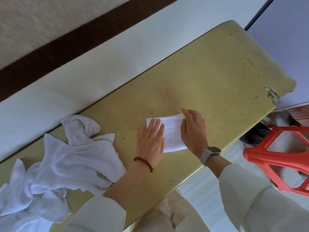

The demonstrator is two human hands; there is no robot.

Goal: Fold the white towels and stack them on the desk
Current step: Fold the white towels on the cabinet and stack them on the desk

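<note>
**One towel folded, the heap still waiting**

From the head camera, we have a single small folded towel [170, 133] lying flat on the desk [209, 72], about midway along its length and closer to the near long edge than to the far one by the wall. It reads as a neat rectangle, so we judge this first fold finished or nearly so, with only smoothing left.

Our left hand [151, 141] lies flat on the towel's left part, fingers straight and close together, pressing the cloth down. Our right hand [193, 131] rests at the towel's right edge, its fingers extended and loosely together, the index fingertip reaching to the far right corner of the cloth. We see no pinch from either hand; both look like flattening touches, though the underside of the right hand is hidden from us.

Toward the left end of the desk sits the pile of unfolded towels [66, 163], crumpled and overlapping, reaching from the far edge to the near left corner and partly spilling over it. We cannot count how many are in it.

No stack exists yet: the folded towel stands alone and would be its base. By our reckoning the task is in its early part, with the whole heap still to fold and stack.

A red stool [275, 156] stands off the right end of the desk.
</note>
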